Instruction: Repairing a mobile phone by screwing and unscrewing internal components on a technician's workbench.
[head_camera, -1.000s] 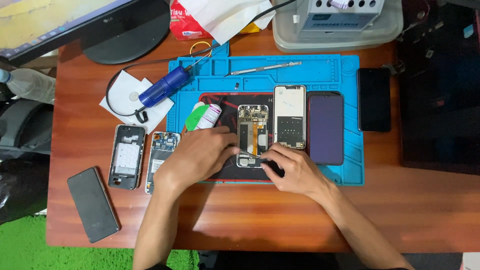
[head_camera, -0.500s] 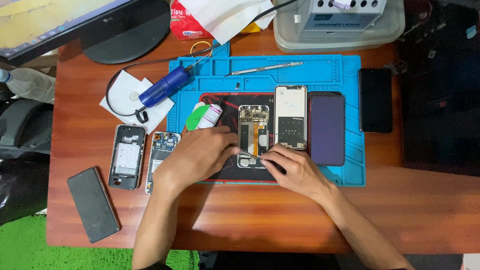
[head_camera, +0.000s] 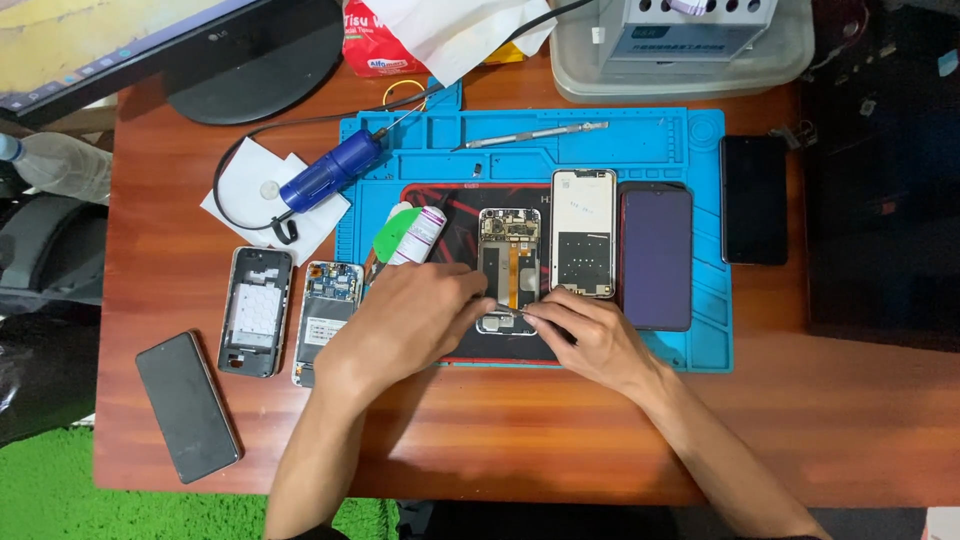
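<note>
My left hand (head_camera: 415, 320) rests on the dark pad (head_camera: 455, 225) of the blue mat (head_camera: 640, 140), fingers curled and reaching right to the lower end of the opened phone (head_camera: 508, 265). It has slid a little further right since a second ago, so its fingertips now meet those of the other hand. Whether it pinches anything I cannot tell.

My right hand (head_camera: 590, 335) is pinched on a thin metal tool (head_camera: 505, 311), which I take for tweezers; the tip lies across the bottom of the phone. A second ago this hand sat lower, at the pad's near edge; it has since come up and to the left.

The phone lies face down, back off, in the middle of the pad, unmoved. Just right of it lie a white-backed screen panel (head_camera: 584, 232) and a dark phone (head_camera: 656, 257), touching side by side. Another black phone (head_camera: 754, 199) lies on the tabletop (head_camera: 560, 430) beyond the mat's right edge.

Left of my left hand lie a bare frame (head_camera: 256, 310) and a stripped board phone (head_camera: 326, 305), with a black phone (head_camera: 188, 405) nearer me. A blue-handled tool (head_camera: 330, 172) rests on white paper (head_camera: 245, 180) at the mat's far left corner. All stay where they were.
</note>
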